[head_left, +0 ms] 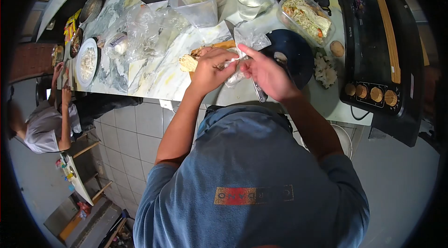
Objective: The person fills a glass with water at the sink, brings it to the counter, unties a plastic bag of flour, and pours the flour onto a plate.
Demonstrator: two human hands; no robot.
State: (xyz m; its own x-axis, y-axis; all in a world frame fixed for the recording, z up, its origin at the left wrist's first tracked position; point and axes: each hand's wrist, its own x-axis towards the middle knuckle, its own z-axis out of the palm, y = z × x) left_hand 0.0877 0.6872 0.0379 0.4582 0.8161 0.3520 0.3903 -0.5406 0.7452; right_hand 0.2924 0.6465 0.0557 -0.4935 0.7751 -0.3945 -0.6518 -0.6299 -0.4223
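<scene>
So, plastic bag (234,79): bunched up at my hands, just left of the dark plate (302,56).
Left hand (213,68): pinched on the plastic.
Right hand (269,74): beside it, index finger out; can't tell if it's gripping.
Knife (259,93): also left of the plate, so I'd tease the plastic gently, fingers clear of the blade.

Passable: near-edge lane over marble countertop (156,77), left of left hand (213,69). Ahead obstructed: crumpled plastic bag (143,33), clear plastic tub (201,12), drinking glass (249,5). Right: dark blue plate (301,59), noodle container (330,33), egg (337,48), then toaster oven (366,45) walls it off.
</scene>
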